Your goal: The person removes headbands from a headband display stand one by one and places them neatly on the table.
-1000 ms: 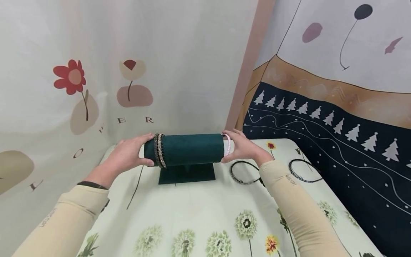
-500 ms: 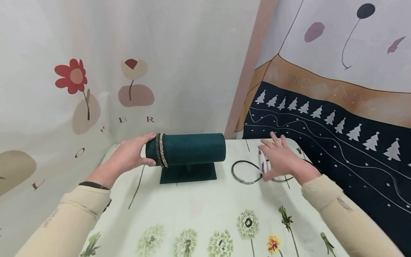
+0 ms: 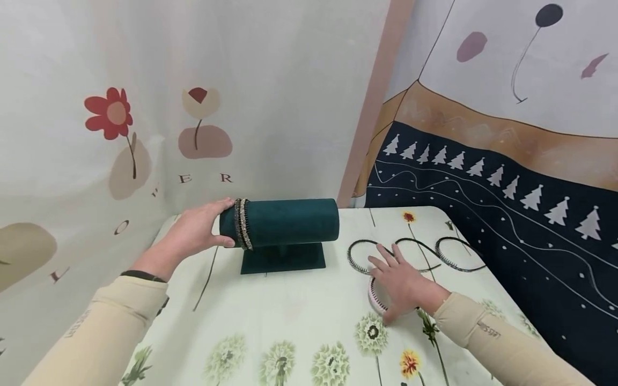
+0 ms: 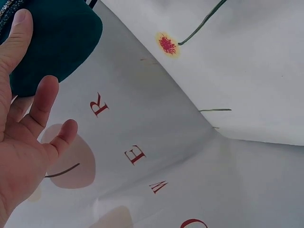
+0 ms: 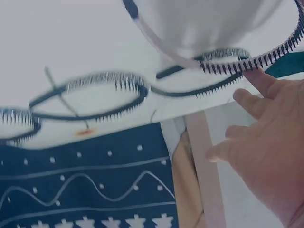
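Pink headband (image 3: 371,294) under wide-spread right fingers (image 3: 386,255) (contact uncertain), left fingers (image 3: 220,206) around green roll (image 3: 293,220).

A flower-print table (image 3: 289,308) bears a dark green stand (image 3: 292,221) and three black headbands (image 3: 450,264).

L hand (image 3: 193,230) grips roll (image 3: 292,220) at its 9 o'clock end, thumb in front. Glitter bands (image 3: 243,222) ring roll, same end. R hand (image 3: 404,281), fingers spread, at pink band (image 3: 373,297), roll's 4 o'clock; contact unclear. 3 dk bands (image 3: 356,265) on table (image 3: 299,305), approx 3 o'clock. Red flwr (image 3: 107,112) on backdrop (image 3: 280,96), 10 o'clock.
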Demonstrator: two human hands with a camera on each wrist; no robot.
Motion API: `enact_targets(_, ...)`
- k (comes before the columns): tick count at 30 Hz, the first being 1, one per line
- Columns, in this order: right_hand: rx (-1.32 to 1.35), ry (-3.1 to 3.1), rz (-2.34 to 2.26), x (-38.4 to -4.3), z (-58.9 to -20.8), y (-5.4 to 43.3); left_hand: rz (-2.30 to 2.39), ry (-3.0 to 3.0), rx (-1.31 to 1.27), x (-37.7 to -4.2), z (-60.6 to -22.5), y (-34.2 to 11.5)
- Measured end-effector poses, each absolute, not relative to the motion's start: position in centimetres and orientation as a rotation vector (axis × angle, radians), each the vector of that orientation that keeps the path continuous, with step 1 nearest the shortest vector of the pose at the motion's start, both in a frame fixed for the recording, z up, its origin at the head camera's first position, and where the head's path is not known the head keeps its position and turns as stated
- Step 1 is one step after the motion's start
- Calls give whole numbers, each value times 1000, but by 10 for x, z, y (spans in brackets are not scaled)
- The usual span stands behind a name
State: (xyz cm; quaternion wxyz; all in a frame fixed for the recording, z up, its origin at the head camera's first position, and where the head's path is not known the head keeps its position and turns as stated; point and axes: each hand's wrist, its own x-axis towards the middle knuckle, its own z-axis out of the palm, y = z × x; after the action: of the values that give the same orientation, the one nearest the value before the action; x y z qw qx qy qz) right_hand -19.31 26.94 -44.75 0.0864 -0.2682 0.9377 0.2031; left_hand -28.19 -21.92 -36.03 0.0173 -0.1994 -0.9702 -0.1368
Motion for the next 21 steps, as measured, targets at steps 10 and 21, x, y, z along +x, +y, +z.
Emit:
enact_targets(10, -793, 2883, 331, -201, -456, 270, -446, -3019, -625, -282, -362, -217)
enact_targets(21, -274, 3279, -773, -257, -400, 241, -469, -3026, -612, -280, -360, -218)
